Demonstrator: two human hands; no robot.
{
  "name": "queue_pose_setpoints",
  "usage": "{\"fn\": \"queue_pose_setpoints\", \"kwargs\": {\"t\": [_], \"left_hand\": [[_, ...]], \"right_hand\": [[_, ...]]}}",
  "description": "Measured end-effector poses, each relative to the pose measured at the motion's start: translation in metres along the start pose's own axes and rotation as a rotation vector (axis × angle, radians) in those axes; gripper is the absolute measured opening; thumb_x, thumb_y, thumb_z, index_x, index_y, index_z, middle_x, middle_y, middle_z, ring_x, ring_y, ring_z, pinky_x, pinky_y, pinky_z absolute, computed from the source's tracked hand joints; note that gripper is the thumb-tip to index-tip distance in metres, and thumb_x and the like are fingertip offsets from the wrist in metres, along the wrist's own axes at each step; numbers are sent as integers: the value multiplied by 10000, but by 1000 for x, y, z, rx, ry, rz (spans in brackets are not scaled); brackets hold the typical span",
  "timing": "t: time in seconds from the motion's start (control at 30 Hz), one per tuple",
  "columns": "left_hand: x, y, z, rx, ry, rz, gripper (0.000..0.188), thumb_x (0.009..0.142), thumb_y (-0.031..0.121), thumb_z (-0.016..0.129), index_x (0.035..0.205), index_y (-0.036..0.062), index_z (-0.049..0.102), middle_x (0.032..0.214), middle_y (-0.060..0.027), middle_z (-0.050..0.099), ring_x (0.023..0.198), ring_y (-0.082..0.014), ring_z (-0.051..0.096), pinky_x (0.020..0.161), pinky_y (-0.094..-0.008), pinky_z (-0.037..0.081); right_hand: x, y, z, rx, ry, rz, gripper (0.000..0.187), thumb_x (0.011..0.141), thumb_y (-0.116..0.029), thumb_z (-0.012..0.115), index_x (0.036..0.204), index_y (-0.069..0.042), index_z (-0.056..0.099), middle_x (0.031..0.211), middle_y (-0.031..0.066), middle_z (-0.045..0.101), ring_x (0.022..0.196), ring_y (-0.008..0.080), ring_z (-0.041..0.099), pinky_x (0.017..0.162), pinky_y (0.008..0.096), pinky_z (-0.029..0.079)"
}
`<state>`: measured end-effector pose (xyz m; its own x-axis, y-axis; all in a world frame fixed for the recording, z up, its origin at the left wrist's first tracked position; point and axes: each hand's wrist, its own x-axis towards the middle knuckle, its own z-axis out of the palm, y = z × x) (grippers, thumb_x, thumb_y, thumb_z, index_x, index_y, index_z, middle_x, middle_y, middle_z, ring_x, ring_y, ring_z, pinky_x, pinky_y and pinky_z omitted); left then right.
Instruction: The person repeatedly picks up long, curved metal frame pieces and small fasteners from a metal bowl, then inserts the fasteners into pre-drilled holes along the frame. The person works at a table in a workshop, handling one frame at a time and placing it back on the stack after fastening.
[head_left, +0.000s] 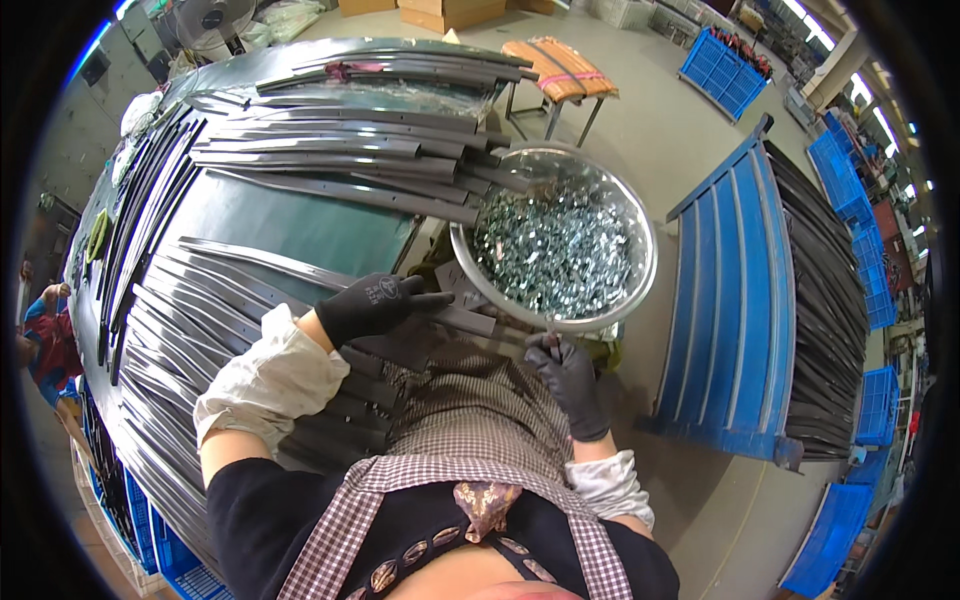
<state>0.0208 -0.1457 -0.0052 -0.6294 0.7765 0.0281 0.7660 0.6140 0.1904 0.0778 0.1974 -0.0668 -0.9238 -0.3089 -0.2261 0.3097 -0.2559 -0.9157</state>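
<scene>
My left hand [370, 306], in a black glove, is over the end of a long dark strip [466, 321]. Its index finger stretches along the strip, and the other fingers are curled, partly hidden. The strip's end juts out past the fingertips toward the bowl. To the right, my gloved right hand [570, 385] is closed around a small, thin tool [554, 346] with a dark reddish part; its kind is unclear. Just beyond both hands stands a large round metal bowl [648, 215], heaped with small shiny metal pieces [560, 245].
Many dark strips [330, 150] lie in rows across the green-topped table [290, 222] at left. A blue metal rack [725, 310] full of dark strips stands at right. Behind the bowl are a stool [558, 70] and a blue crate [722, 72]. Another person [50, 335] is at far left.
</scene>
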Motion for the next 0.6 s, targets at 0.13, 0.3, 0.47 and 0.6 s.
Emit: {"fn": "queue_pose_setpoints", "kwargs": {"t": [0.13,0.3,0.47,0.6], "left_hand": [[25,-44,-24,157,132,39,835,744,-57,608,1502,235,415,1030,-134,548,705,-333,613,658,-429,526],[103,-116,-86,379,206,-11,767,775,30,633,1488,233,435,957,-106,517,742,-314,586,674,-415,519],[165,-176,-108,514,278,35,626,852,53,555,1444,246,492,930,-91,603,781,-287,629,685,-394,514],[219,-229,-102,858,206,-64,525,896,106,546,1401,244,509,842,-62,637,815,-239,651,676,-369,517]], "right_hand": [[-4,-15,-7,-91,33,47,125,946,-15,636,1066,15,643,850,-30,618,692,10,494,591,181,366],[1,-7,-15,-272,69,-35,144,929,-103,689,1013,11,665,872,-22,646,769,43,548,688,240,453],[1,-15,-13,-151,33,-27,162,932,-37,666,1088,-2,641,908,-16,632,823,55,570,719,233,464],[2,-14,-20,-105,57,34,170,945,-15,637,1115,0,639,907,-2,631,823,83,593,720,241,484]]}}
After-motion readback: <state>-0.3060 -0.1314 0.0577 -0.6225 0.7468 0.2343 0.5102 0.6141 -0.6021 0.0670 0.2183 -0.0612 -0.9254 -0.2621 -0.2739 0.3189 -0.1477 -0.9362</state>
